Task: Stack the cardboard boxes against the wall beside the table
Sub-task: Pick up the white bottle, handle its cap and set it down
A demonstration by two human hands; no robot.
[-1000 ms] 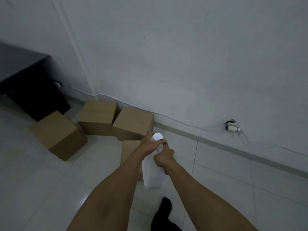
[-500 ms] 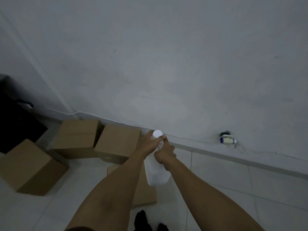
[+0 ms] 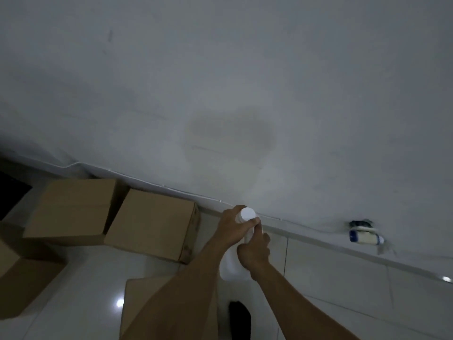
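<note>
Several brown cardboard boxes lie on the white tile floor. Two stand side by side against the wall [image 3: 220,94]: one box [image 3: 71,209] at the left, another box [image 3: 152,222] to its right. A third box [image 3: 22,273] sits at the left edge, and a fourth box [image 3: 139,307] lies under my left forearm. I hold a white plastic bottle [image 3: 232,268] in front of me. My left hand [image 3: 231,227] grips its neck just under the white cap [image 3: 247,213]. My right hand [image 3: 253,250] grips the bottle's handle side.
A dark table [image 3: 11,192] shows only as a black corner at the far left. A small bottle-like object [image 3: 365,239] and a dark fitting hang low on the wall at the right, with a thin cable along the skirting. My dark foot [image 3: 239,320] is below.
The view has swung to the right and closer to the wall, so the table and left boxes slid toward the left edge. Both hands keep the same hold on the white bottle.
</note>
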